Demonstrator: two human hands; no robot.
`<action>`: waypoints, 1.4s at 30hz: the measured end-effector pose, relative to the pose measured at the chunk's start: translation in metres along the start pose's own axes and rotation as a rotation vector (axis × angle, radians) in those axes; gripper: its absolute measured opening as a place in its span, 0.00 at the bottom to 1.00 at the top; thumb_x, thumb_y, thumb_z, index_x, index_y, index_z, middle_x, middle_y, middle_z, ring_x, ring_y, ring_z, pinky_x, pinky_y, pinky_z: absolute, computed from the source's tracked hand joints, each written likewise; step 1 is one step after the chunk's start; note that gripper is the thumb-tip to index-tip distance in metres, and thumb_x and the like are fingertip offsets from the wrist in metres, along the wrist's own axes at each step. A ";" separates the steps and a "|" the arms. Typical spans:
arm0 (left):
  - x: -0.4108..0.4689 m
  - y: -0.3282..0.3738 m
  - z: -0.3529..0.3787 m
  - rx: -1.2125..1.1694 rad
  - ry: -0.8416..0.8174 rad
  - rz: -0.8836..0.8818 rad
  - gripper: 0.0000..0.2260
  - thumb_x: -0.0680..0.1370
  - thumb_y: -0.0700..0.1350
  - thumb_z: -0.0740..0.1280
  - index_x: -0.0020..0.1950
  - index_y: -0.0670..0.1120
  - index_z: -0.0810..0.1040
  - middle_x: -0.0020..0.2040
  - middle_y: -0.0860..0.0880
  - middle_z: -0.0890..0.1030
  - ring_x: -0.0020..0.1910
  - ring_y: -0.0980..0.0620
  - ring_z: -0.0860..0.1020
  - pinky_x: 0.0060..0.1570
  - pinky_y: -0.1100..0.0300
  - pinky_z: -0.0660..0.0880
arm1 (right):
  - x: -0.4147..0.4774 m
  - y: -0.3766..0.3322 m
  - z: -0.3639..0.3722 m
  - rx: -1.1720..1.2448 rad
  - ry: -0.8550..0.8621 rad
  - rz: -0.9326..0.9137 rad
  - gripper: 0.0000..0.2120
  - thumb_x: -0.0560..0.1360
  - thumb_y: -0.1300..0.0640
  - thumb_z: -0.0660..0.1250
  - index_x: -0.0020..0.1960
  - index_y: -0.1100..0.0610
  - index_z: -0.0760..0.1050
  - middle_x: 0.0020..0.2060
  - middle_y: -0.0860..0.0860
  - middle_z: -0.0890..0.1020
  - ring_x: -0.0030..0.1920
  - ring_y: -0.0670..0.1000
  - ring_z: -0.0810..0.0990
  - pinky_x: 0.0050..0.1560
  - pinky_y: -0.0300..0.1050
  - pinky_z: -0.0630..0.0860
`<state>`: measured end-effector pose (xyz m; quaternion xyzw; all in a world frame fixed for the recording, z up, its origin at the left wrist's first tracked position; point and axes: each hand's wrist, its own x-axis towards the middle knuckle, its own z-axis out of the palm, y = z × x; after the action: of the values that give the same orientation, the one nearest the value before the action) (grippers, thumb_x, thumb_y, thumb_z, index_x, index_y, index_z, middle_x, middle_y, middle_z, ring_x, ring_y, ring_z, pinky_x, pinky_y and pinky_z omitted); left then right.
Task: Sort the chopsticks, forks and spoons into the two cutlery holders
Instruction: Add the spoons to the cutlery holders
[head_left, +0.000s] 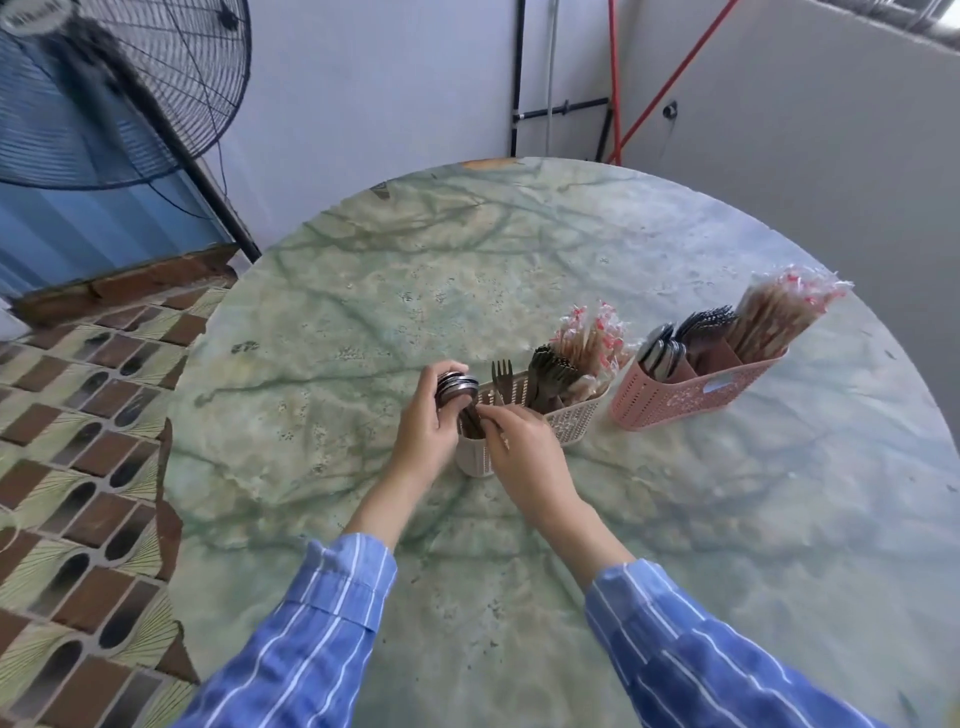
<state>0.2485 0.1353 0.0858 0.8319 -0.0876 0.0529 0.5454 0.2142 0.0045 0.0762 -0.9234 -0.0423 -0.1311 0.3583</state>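
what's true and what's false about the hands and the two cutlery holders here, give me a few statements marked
1. The left hand grips a bunch of spoons. True.
2. The pink holder stands to the left of the white holder. False: it stands to its right.
3. Both holders hold wrapped chopsticks. True.
4. The pink holder lies on its side. False: it stands upright on the table.
5. The right hand rests flat on the table, far from the holders. False: its fingers pinch at the spoon handles over the white holder.
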 end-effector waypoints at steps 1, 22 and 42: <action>0.000 -0.002 0.003 -0.009 -0.020 -0.002 0.15 0.76 0.31 0.65 0.58 0.48 0.72 0.53 0.50 0.80 0.51 0.61 0.78 0.53 0.70 0.71 | -0.002 0.002 -0.001 0.015 0.015 0.008 0.11 0.75 0.63 0.64 0.55 0.60 0.81 0.44 0.56 0.84 0.44 0.58 0.81 0.46 0.49 0.76; -0.019 -0.002 0.027 -0.294 -0.052 -0.209 0.31 0.76 0.34 0.57 0.73 0.56 0.53 0.77 0.46 0.56 0.76 0.55 0.57 0.74 0.57 0.58 | 0.007 -0.010 -0.003 -0.005 -0.094 0.085 0.32 0.69 0.54 0.48 0.69 0.53 0.73 0.62 0.50 0.79 0.62 0.55 0.74 0.59 0.50 0.66; 0.054 0.048 -0.001 0.226 -0.276 -0.114 0.22 0.70 0.53 0.75 0.63 0.52 0.78 0.54 0.58 0.80 0.50 0.60 0.78 0.54 0.65 0.75 | 0.000 0.010 -0.035 0.133 0.068 0.623 0.28 0.79 0.55 0.58 0.77 0.56 0.58 0.47 0.56 0.83 0.51 0.59 0.80 0.52 0.54 0.75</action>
<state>0.2921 0.1126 0.1393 0.8910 -0.1078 -0.0832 0.4332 0.2090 -0.0264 0.0943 -0.8616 0.2459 -0.0427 0.4420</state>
